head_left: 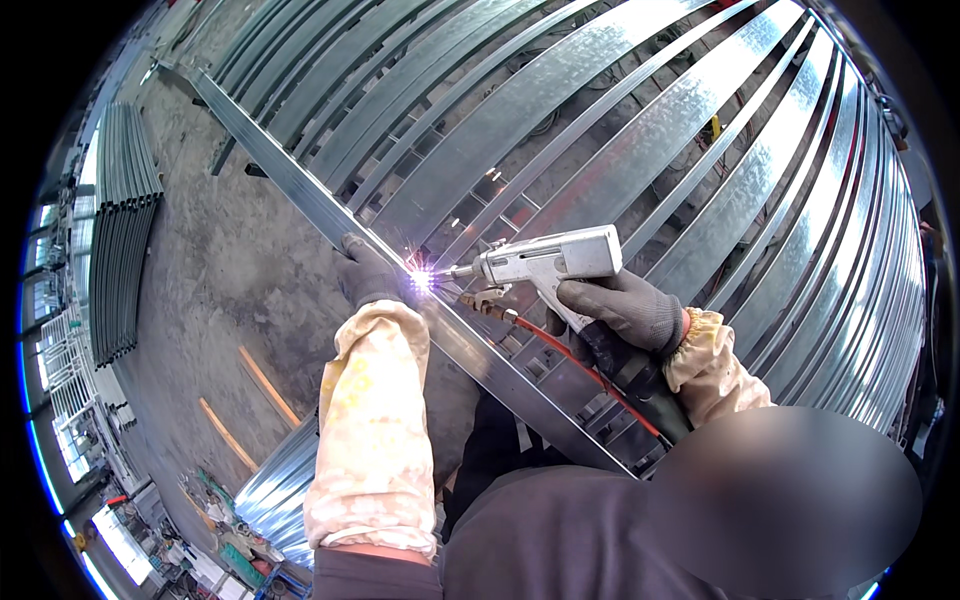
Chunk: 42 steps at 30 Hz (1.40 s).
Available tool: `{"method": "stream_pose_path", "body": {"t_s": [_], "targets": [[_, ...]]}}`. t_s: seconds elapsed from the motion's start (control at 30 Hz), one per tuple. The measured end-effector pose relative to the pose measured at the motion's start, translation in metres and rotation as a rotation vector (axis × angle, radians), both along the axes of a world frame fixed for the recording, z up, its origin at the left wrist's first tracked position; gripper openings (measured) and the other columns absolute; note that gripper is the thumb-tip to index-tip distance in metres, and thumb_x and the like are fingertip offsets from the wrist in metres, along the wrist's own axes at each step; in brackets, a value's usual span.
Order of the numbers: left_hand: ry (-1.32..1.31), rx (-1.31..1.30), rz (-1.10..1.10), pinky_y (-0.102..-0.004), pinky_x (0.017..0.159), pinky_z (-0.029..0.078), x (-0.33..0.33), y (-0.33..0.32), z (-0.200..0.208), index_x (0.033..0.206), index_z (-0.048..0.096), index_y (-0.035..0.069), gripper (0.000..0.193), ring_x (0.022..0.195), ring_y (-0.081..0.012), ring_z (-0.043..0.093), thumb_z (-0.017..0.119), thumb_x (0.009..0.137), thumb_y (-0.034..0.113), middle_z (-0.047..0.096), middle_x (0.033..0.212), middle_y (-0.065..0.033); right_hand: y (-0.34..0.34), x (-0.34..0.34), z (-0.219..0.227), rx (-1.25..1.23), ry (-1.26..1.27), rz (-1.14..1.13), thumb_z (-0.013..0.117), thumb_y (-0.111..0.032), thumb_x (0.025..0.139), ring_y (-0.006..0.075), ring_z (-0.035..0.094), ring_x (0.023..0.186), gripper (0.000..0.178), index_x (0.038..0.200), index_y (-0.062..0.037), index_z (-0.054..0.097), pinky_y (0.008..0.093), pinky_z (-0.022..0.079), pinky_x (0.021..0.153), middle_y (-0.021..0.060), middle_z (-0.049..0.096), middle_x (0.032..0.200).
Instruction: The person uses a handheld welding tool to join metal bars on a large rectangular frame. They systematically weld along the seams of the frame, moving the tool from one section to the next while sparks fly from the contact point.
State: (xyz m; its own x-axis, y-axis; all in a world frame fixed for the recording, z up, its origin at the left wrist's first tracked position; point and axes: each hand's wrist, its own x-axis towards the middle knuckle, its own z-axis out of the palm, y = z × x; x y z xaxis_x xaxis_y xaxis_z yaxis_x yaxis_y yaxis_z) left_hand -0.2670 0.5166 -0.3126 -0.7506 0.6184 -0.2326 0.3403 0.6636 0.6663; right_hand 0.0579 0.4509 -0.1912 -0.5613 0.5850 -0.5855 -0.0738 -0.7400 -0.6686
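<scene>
While the concrete floor (215, 270) fills the left, one stack of long dark-grey metal profiles (125, 240) lies there, well apart from the hands. Next, the left hand (370, 275), grey-gloved, at a long silver metal rail (500, 370) running diagonally – probably steadying it; whether its fingers grip or merely press, cannot tell. Just beside: one violet-white spark (421, 280) on the rail. Then one silver pistol-shaped metal torch (550, 258), nozzle leftward at the spark; the right hand (630, 310), grey-gloved, fingers wrapped around its handle, seemingly for aim. Beyond – flat silver metal slats (660, 145), set side by side, presumably for regular spacing.
</scene>
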Motion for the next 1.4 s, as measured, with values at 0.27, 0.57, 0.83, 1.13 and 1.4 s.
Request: {"method": "stream_pose_path", "body": {"t_s": [0.27, 0.57, 0.83, 1.13, 1.4], "targets": [[-0.138, 0.039, 0.067, -0.0485, 0.093, 0.048, -0.007, 0.002, -0.010, 0.128, 0.055, -0.006, 0.062, 0.111, -0.0453, 0.062, 0.037, 0.103, 0.048, 0.064, 0.119, -0.0296, -0.004, 0.002, -0.003, 0.032, 0.007, -0.038, 0.062, -0.028, 0.099, 0.0077, 0.060, 0.088, 0.041, 0.127, 0.0015, 0.057, 0.0244, 0.050, 0.076, 0.0033, 0.065, 0.103], [-0.092, 0.029, 0.032, -0.0459, 0.091, 0.052, -0.001, 0.001, 0.000, 0.132, 0.051, -0.007, 0.062, 0.108, -0.0411, 0.065, 0.037, 0.103, 0.046, 0.064, 0.119, -0.0275, -0.007, 0.008, 0.000, 0.001, -0.036, 0.009, 0.062, -0.025, 0.100, 0.0072, 0.057, 0.093, 0.041, 0.131, 0.0016, 0.056, 0.0253, 0.048, 0.081, 0.0018, 0.063, 0.108], [-0.007, -0.008, -0.029, -0.0449, 0.092, 0.052, 0.014, 0.000, 0.021, 0.133, 0.052, -0.005, 0.061, 0.109, -0.0395, 0.065, 0.035, 0.104, 0.047, 0.065, 0.120, -0.0253, -0.013, 0.009, 0.000, 0.103, -0.028, -0.020, 0.062, -0.036, 0.099, 0.0080, 0.058, 0.073, 0.046, 0.123, 0.0027, 0.059, 0.0236, 0.049, 0.063, 0.0037, 0.064, 0.092], [-0.023, 0.012, 0.050, -0.0470, 0.101, 0.045, 0.002, 0.004, 0.000, 0.136, 0.050, -0.005, 0.064, 0.120, -0.0448, 0.057, 0.036, 0.103, 0.047, 0.059, 0.130, -0.0289, -0.019, 0.019, 0.007, 0.213, -0.109, 0.059, 0.059, -0.034, 0.100, 0.0067, 0.057, 0.087, 0.046, 0.129, 0.0016, 0.058, 0.0235, 0.047, 0.074, 0.0030, 0.067, 0.102], [-0.021, 0.046, 0.029, -0.0463, 0.104, 0.044, -0.007, 0.000, -0.008, 0.139, 0.046, -0.007, 0.069, 0.124, -0.0453, 0.054, 0.035, 0.102, 0.050, 0.054, 0.135, -0.0315, -0.028, 0.025, 0.020, 0.016, -0.046, 0.035, 0.058, -0.027, 0.101, 0.0088, 0.057, 0.089, 0.043, 0.132, 0.0016, 0.054, 0.0267, 0.047, 0.080, 0.0045, 0.064, 0.104]]}}
